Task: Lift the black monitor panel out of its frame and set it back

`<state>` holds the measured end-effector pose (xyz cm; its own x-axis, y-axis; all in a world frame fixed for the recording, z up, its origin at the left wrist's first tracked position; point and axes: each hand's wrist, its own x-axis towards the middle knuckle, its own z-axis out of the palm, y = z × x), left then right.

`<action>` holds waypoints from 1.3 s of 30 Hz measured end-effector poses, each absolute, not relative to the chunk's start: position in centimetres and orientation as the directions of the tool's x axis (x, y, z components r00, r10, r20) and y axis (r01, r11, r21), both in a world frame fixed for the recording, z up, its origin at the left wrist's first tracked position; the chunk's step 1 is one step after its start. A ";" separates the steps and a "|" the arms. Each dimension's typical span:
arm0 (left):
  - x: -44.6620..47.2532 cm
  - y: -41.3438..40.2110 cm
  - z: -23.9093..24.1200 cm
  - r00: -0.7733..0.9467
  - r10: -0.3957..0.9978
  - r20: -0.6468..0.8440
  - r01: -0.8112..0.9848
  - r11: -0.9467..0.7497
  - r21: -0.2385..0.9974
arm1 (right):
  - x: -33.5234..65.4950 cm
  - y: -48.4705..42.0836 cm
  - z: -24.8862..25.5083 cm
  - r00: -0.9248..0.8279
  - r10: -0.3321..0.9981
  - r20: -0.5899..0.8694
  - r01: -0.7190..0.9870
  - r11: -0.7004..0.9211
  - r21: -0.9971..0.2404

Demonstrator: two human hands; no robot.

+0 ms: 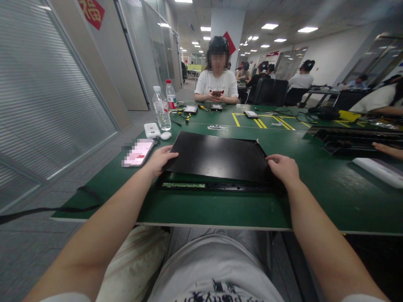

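Note:
A glossy black LCD screen panel [217,155] is held by its two side edges, its near edge raised over a black monitor frame [239,187]. My left hand [161,160] is closed on the panel's left edge, thumb on top. On the opposite edge, my right hand [284,167] grips with thumb and bent fingers. Along the frame's near side shows a strip of green circuit board [183,185]. Much of the frame is hidden under the panel.
Left on the green table [214,214] lie a lit phone [138,152], a white box-shaped device [152,130] and water bottles [161,110]. Hard drives [190,109] and cables lie farther back. Black frames [346,140], a white bar [378,171] and a co-worker's hand [388,149] are at right. A person [217,79] sits opposite.

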<state>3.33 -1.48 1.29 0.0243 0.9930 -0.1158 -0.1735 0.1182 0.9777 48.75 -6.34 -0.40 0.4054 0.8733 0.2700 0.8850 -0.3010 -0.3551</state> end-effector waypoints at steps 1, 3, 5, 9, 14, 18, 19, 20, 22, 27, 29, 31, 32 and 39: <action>3.3 -1.5 1.3 0.023 0.993 -0.117 -0.173 0.119 0.978 | 48.7 -6.3 -0.4 0.397 0.875 0.277 0.892 -0.297 -0.342; 3.3 -1.4 1.2 0.021 0.993 -0.118 -0.174 0.119 0.977 | 48.5 -6.4 -0.4 0.379 0.880 0.288 0.905 -0.287 -0.314; 3.3 -1.4 1.2 0.022 0.993 -0.118 -0.175 0.120 0.977 | 48.5 -6.3 -0.4 0.365 0.884 0.294 0.914 -0.280 -0.293; 3.3 -1.4 1.2 0.018 0.993 -0.119 -0.173 0.120 0.978 | 48.7 -6.3 -0.5 0.361 0.885 0.294 0.915 -0.276 -0.294; 3.3 -1.5 1.4 0.020 0.992 -0.126 -0.172 0.127 0.977 | 49.0 -6.3 -0.6 0.384 0.876 0.292 0.896 -0.278 -0.345; 3.5 -1.6 1.6 0.008 0.991 -0.132 -0.174 0.132 0.976 | 49.1 -6.3 -0.6 0.448 0.845 0.292 0.846 -0.296 -0.443; 3.5 -1.6 1.6 0.008 0.991 -0.132 -0.174 0.131 0.976 | 49.1 -6.3 -0.5 0.468 0.836 0.287 0.826 -0.298 -0.478; 3.5 -1.6 1.6 0.008 0.991 -0.131 -0.174 0.131 0.976 | 49.2 -6.3 -0.5 0.484 0.829 0.278 0.806 -0.299 -0.511; 3.6 -1.7 1.7 0.005 0.991 -0.132 -0.172 0.131 0.976 | 49.2 -6.3 -0.5 0.504 0.823 0.260 0.774 -0.298 -0.559; 3.6 -1.6 1.7 -0.004 0.991 -0.136 -0.172 0.133 0.976 | 49.3 -6.2 -0.7 0.495 0.827 0.267 0.781 -0.290 -0.553; 3.5 -1.6 1.7 0.001 0.991 -0.137 -0.164 0.135 0.977 | 49.3 -6.1 -0.8 0.487 0.828 0.280 0.794 -0.286 -0.536; 3.5 -1.6 1.7 -0.001 0.990 -0.138 -0.155 0.136 0.979 | 49.4 -6.1 -0.9 0.480 0.829 0.285 0.805 -0.287 -0.519; 3.5 -1.6 1.7 -0.004 0.990 -0.138 -0.152 0.136 0.979 | 49.4 -6.1 -0.9 0.478 0.832 0.282 0.809 -0.291 -0.511; 3.5 -1.5 1.5 -0.009 0.990 -0.140 -0.161 0.136 0.977 | 49.2 -6.1 -0.8 0.451 0.848 0.278 0.838 -0.295 -0.458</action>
